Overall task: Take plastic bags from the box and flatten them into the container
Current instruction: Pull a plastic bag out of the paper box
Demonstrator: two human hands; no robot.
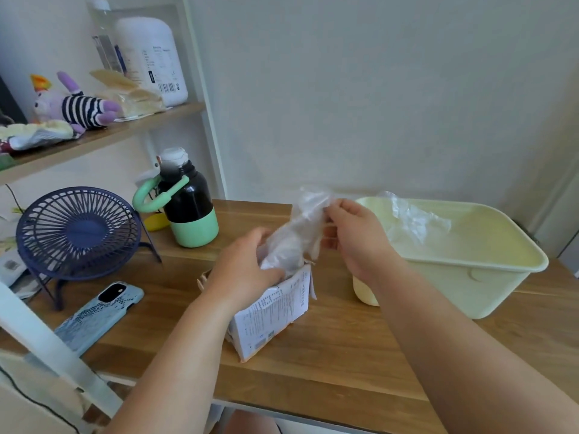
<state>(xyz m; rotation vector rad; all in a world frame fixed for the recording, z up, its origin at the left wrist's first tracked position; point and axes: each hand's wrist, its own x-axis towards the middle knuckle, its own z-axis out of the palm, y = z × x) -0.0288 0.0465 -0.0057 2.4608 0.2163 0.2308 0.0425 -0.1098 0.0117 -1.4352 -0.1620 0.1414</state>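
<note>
Now right hand (354, 236) pinches and left hand (247, 274) grips a crumpled clear plastic bag (297, 239) leaving the printed cardboard box (272, 317); next, flatten it into the pale-yellow plastic container (454, 289).

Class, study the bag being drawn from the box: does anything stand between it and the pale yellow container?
Nothing visible does. The left hand and right hand hold the bag above the box; the open container sits just right of it, another bag already inside.

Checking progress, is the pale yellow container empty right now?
No, a crumpled clear plastic bag lies inside the container.
</note>
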